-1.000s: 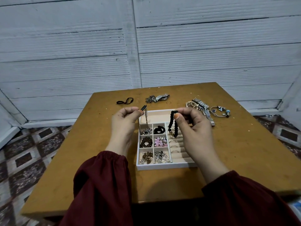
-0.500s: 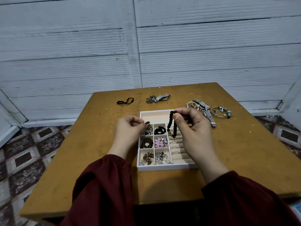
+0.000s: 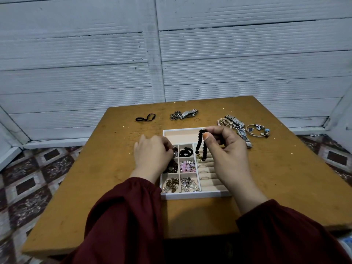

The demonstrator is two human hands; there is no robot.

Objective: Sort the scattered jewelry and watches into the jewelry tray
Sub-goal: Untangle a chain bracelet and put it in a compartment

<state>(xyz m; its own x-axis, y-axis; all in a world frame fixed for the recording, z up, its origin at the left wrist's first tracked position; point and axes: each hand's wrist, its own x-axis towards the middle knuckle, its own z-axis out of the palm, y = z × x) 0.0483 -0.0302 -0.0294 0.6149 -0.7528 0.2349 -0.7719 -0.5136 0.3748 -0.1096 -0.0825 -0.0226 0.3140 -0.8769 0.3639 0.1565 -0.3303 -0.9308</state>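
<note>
White tray (image 3: 190, 194) lies flat, small sections filled; black bead bracelet (image 3: 198, 143) dangles above it; watches (image 3: 242, 132), perhaps two, lie beyond.

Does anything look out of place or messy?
Loose pieces lie on the table beyond the tray: a black band, a watch heap beside a small ring, watches and bracelets at right. Nothing looks spilled or broken.

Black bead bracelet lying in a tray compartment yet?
No, the right hand pinches the black bead bracelet by its top, so it hangs over the jewelry tray.
</note>
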